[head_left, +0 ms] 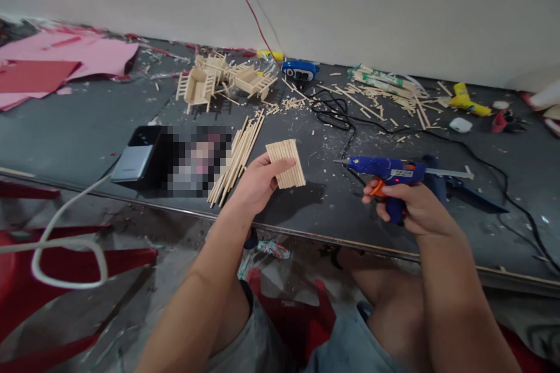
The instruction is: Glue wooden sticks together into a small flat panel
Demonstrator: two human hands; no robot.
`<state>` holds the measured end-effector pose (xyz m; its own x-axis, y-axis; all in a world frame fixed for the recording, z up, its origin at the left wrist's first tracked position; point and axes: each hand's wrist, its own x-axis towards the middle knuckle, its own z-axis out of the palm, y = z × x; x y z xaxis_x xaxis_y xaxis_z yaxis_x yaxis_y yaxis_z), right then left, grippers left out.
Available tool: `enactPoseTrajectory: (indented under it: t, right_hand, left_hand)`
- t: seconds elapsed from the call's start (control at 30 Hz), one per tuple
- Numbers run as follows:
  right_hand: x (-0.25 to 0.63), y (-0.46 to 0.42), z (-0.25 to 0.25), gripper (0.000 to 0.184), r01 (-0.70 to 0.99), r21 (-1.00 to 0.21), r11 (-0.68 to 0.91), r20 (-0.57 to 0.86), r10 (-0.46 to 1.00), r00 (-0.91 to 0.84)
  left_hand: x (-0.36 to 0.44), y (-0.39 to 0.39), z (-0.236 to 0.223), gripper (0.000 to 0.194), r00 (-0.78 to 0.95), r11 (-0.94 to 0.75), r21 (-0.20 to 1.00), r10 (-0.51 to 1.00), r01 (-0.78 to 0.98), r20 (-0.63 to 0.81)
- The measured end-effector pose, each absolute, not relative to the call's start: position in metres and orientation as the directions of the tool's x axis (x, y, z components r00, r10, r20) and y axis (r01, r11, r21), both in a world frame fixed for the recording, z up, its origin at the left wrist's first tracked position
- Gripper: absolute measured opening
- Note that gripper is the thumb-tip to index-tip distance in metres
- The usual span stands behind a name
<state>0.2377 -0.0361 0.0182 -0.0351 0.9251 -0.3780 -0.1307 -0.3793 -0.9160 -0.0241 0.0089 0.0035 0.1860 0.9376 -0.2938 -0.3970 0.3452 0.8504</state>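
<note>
My left hand (258, 183) grips a small flat panel of glued wooden sticks (286, 163) and holds it above the dark table (87, 128). My right hand (413, 207) is wrapped round the handle of a blue hot glue gun (385, 170), a finger on its orange trigger. The gun's nozzle points left toward the panel, a short gap apart. A bundle of loose long sticks (238, 157) lies just left of the panel.
Small stick-built furniture models (219, 78) stand at the back. A phone on a dark box (135, 157), pink and red paper (52, 64), a blue tape dispenser (300, 70), black cable (341, 116), stick scraps (385, 90) and a yellow object (466, 99) lie around. Red stools (65, 262) stand below.
</note>
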Motion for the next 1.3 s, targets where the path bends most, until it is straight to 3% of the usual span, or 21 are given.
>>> enactPoseTrajectory:
  t: [0.23,0.7,1.3]
  right_hand:
    - [0.208,-0.046,0.006,0.008,-0.233,-0.913,-0.336,-0.330,0.942,-0.065]
    - [0.183,-0.044,0.002,0.021,-0.255,-0.905,-0.341,-0.367,0.928,0.063]
    - [0.181,-0.043,0.003,0.018,-0.185,-0.918,-0.351,-0.374,0.921,0.108]
  left_hand:
    - [-0.009,0.007,0.000,0.020,0.247,0.380,0.844,0.920,-0.379,-0.304]
    - [-0.002,0.005,-0.001,0.023,0.285,0.417,0.837,0.901,-0.355,-0.328]
    - [-0.005,0.007,0.001,0.022,0.274,0.395,0.852,0.910,-0.345,-0.311]
